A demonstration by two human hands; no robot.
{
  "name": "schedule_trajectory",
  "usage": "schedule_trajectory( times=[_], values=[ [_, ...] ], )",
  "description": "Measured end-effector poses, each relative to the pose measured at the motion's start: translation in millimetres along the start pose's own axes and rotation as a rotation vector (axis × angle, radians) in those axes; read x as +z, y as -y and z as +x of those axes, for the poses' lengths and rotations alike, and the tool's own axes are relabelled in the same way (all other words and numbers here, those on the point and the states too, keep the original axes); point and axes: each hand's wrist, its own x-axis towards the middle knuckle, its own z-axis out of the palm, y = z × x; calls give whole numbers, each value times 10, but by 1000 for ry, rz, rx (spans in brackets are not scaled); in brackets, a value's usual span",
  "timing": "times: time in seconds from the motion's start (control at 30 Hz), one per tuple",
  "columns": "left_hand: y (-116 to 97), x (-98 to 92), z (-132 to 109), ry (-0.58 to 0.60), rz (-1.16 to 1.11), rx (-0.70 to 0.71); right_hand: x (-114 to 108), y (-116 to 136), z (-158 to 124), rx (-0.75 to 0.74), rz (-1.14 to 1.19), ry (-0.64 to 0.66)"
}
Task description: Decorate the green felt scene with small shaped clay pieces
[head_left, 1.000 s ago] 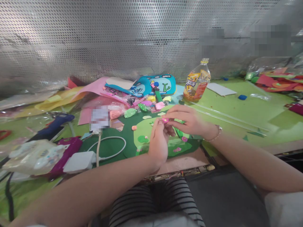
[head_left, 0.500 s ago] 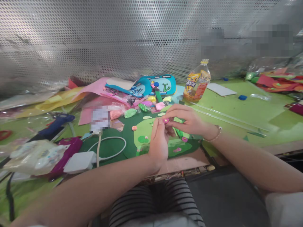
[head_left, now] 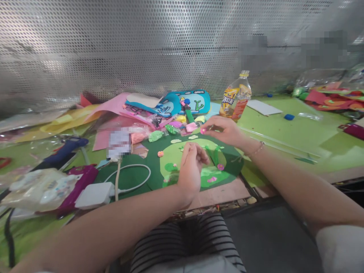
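Pinched in the fingertips of my right hand (head_left: 224, 131) is a small pink clay flower (head_left: 203, 130), raised over the far edge of a green craft board (head_left: 153, 167). My left hand (head_left: 191, 167) rests on its side over the board's near middle, its fingers curled in and its thumb against them. Whatever is inside that hand, if anything, is hidden. Beside it on the board are a purple clay flower (head_left: 220, 167) on a green stem, a pink clay piece (head_left: 212, 179) and an orange flower (head_left: 160, 153). White cloud shapes lie along the board's top.
Small bags of coloured clay (head_left: 156, 135) lie behind the board, with blue decorated pieces (head_left: 200, 102) farther back. A drink bottle (head_left: 235, 98) stands at the back right. On the left are a white charger (head_left: 95, 195), its cable and a blue glue gun (head_left: 66, 148).
My right hand has moved away from my left, up and slightly outward, carrying the pink flower. My left hand has stayed nearly in place.
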Motion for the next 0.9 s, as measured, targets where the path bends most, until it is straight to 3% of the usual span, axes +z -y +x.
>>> schedule_trajectory(
  times=[0.1,0.17,0.4,0.9],
  values=[
    [-13,5,-17,16,8,-10,-45,-343,-29,251,-62,94],
    [-19,8,-24,27,9,-14,-37,-508,-59,319,-93,162],
    [5,-4,-35,60,16,-19,41,-640,-112,233,-196,388],
    [34,-3,-56,141,151,8,-2,-588,-110,156,-300,453]
  ],
)
